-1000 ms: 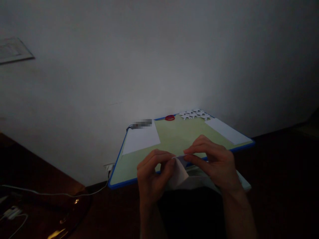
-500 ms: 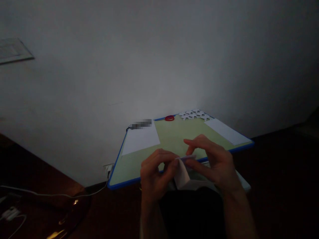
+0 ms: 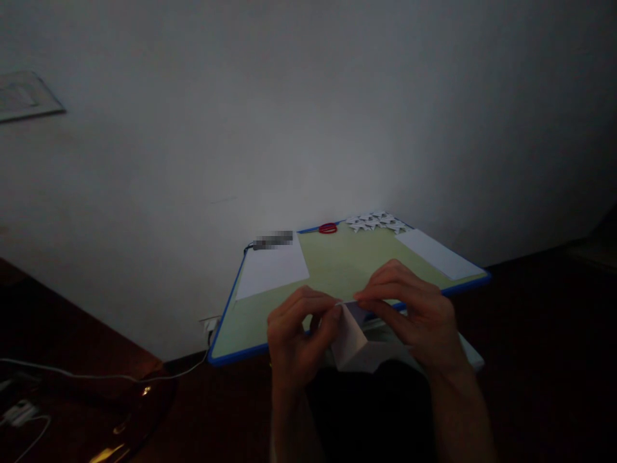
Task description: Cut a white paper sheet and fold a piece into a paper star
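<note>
A folded sheet of white paper [image 3: 351, 341] hangs between my two hands, just off the front edge of the table. My left hand [image 3: 301, 334] pinches its upper left corner between thumb and fingers. With thumb and fingertips together, my right hand [image 3: 417, 312] grips the paper's upper edge a short way to the right. Creases run down the sheet and its lower part slants outward over my dark clothing. Part of the paper's right side is hidden behind my right hand.
The green table [image 3: 337, 257] has a blue rim. On it lie a white sheet [image 3: 274, 273] with a blurred-out item on top, red-handled scissors [image 3: 328, 228], several folded white paper pieces [image 3: 376, 222] and more white paper [image 3: 441, 254]. A white cable [image 3: 96, 375] runs at lower left.
My right hand's thumb and fingers, apart before, have closed on the paper's upper edge. The paper between the hands is opened out a little more. My left hand keeps its pinch.
</note>
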Tool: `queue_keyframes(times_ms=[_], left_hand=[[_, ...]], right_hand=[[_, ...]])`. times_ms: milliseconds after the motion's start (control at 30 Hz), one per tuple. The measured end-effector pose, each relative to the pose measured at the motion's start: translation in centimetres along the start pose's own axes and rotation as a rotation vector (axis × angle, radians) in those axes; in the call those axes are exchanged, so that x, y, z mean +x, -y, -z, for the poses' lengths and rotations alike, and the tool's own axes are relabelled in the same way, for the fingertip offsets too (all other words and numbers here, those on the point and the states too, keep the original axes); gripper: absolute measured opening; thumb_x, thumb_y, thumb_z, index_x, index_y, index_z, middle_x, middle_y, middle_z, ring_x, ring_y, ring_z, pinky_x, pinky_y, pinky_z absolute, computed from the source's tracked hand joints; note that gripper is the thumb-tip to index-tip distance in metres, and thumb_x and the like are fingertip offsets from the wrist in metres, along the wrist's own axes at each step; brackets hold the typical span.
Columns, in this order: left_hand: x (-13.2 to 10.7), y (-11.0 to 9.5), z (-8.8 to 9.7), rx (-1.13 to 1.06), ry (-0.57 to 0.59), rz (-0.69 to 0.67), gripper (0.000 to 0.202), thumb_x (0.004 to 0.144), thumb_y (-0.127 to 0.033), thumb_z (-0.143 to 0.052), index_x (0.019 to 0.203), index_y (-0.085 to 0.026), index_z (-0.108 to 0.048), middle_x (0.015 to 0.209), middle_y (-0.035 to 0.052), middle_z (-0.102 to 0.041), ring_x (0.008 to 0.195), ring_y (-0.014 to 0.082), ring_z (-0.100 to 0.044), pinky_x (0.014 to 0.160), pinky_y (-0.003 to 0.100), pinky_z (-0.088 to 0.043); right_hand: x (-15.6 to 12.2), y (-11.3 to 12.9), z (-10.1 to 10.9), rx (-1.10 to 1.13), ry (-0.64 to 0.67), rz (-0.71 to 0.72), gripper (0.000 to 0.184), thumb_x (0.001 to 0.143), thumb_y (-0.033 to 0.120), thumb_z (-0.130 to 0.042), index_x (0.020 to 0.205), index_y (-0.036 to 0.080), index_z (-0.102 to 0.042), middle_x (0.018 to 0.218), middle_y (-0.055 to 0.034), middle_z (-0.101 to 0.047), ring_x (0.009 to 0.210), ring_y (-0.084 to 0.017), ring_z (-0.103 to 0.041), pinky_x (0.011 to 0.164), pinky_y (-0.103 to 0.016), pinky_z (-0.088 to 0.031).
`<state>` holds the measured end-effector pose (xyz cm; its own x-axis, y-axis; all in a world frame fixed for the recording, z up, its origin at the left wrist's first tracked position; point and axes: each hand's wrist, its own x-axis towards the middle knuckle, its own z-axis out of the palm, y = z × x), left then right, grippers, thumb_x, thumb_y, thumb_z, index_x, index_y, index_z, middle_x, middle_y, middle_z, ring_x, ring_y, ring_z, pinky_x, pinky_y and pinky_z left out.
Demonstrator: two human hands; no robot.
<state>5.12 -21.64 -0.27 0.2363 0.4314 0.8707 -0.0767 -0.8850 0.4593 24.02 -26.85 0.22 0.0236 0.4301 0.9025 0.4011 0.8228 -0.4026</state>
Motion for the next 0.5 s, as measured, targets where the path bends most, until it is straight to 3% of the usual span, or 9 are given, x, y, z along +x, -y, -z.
queue_keyframes(times_ms=[100, 233, 400, 500], left_hand=[[0.0, 0.3, 0.0, -0.034, -0.034, 0.019, 0.017, 0.09, -0.006, -0.075, 0.095, -0.022, -0.076, 0.082, -0.0015, -0.072, 0.075, 0.0126, -0.065, 0.066, 0.025, -0.051], [0.0, 0.5, -0.3, -0.137, -0.107, 0.038, 0.014, 0.092, -0.008, -0.074, 0.095, -0.022, -0.078, 0.084, -0.0007, -0.074, 0.076, 0.0126, -0.067, 0.067, 0.025, -0.052], [-0.1, 0.8, -0.4, -0.228, -0.198, 0.086, 0.01, 0.091, -0.013, -0.077, 0.092, -0.023, -0.08, 0.084, 0.0007, -0.075, 0.075, 0.0136, -0.069, 0.065, 0.024, -0.053], [0.0, 0.8, -0.2, -0.23, -0.204, 0.099, 0.009, 0.091, -0.017, -0.079, 0.094, -0.025, -0.082, 0.084, 0.0009, -0.076, 0.07, 0.0128, -0.068, 0.062, 0.023, -0.053]], right_hand=[[-0.2, -0.1, -0.1, 0.035, -0.029, -0.017, 0.028, 0.093, 0.007, -0.076, 0.113, 0.027, -0.081, 0.088, -0.0009, -0.07, 0.084, -0.019, -0.064, 0.074, -0.036, -0.049], [-0.6, -0.4, -0.5, 0.16, -0.051, -0.156, 0.048, 0.091, 0.016, -0.082, 0.134, 0.035, -0.072, 0.097, 0.0011, -0.074, 0.09, -0.019, -0.068, 0.085, -0.037, -0.053], [-0.3, -0.6, -1.0, 0.194, 0.021, -0.151, 0.019, 0.093, 0.015, -0.079, 0.106, 0.028, -0.08, 0.095, -0.0002, -0.077, 0.086, -0.017, -0.071, 0.077, -0.032, -0.055], [-0.1, -0.5, -1.2, 0.182, -0.004, -0.109, 0.016, 0.092, 0.014, -0.08, 0.104, 0.025, -0.08, 0.093, -0.0014, -0.077, 0.084, -0.017, -0.072, 0.075, -0.031, -0.056]])
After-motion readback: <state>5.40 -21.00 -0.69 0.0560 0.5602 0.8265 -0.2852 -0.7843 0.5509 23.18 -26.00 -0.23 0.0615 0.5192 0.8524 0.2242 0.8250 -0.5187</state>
